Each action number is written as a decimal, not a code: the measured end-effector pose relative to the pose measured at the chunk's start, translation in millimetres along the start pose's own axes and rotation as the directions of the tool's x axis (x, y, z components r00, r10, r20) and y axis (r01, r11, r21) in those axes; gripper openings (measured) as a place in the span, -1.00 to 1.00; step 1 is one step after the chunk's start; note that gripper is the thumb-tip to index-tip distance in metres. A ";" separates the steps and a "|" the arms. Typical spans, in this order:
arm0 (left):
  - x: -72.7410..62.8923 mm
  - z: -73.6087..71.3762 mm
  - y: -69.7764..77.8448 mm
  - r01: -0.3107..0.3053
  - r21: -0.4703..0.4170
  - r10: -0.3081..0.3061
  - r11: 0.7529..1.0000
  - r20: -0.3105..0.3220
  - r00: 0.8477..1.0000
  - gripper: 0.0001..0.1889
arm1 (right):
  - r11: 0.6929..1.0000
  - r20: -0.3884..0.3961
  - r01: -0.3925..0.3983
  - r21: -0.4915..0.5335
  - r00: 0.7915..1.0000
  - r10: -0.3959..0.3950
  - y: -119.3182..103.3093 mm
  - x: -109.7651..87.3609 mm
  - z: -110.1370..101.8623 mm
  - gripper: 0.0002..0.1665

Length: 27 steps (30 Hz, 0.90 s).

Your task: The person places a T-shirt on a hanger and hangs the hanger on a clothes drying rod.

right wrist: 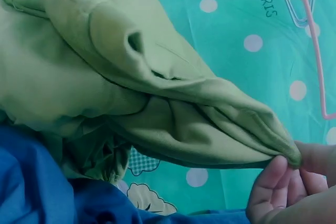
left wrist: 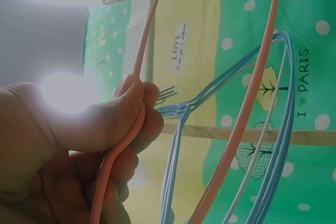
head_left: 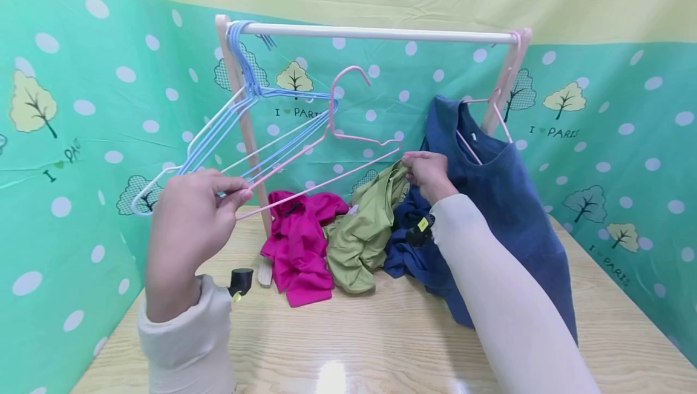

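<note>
Pinching the pink hanger (head_left: 331,109) near one end, the left hand (head_left: 193,215) is holding it aloft while the right hand (head_left: 427,171) is gripping the green garment (head_left: 362,233) by a raised corner, lower folds resting on the worktop (head_left: 305,345); spreading an opening before threading should be helping.

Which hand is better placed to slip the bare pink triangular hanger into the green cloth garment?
Likely the left hand: it pinches the pink hanger, whose far end is free near the green garment. The right hand holds that garment's end up.
</note>
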State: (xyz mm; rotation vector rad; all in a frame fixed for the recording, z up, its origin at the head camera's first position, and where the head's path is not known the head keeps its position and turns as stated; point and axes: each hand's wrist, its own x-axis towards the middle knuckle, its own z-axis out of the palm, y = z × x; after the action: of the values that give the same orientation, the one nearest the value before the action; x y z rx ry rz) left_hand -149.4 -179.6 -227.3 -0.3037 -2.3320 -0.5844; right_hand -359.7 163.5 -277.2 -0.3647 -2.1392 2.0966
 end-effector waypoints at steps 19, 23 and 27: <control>4.6 8.6 7.9 0.018 -0.017 -0.016 1.000 0.128 0.992 -0.90 | 0.985 -0.049 0.103 0.136 0.994 -0.097 -4.5 -2.4 2.0 -0.80; 6.7 12.9 8.0 0.034 -0.027 -0.030 0.999 0.142 0.989 -0.90 | 0.979 -0.060 0.140 0.151 0.989 -0.133 -5.1 -6.0 8.6 -0.78; 9.4 19.2 7.4 0.028 -0.025 -0.024 0.999 0.135 0.991 -0.91 | 0.964 -0.108 0.211 0.161 0.975 -0.195 -1.2 -12.9 17.2 -0.80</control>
State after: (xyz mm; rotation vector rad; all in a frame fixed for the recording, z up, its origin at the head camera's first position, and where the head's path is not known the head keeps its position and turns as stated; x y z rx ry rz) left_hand -164.6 -163.3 -230.9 -0.3345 -2.4626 -0.6251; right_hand -351.7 143.5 -275.5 -0.2073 -1.8426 2.0838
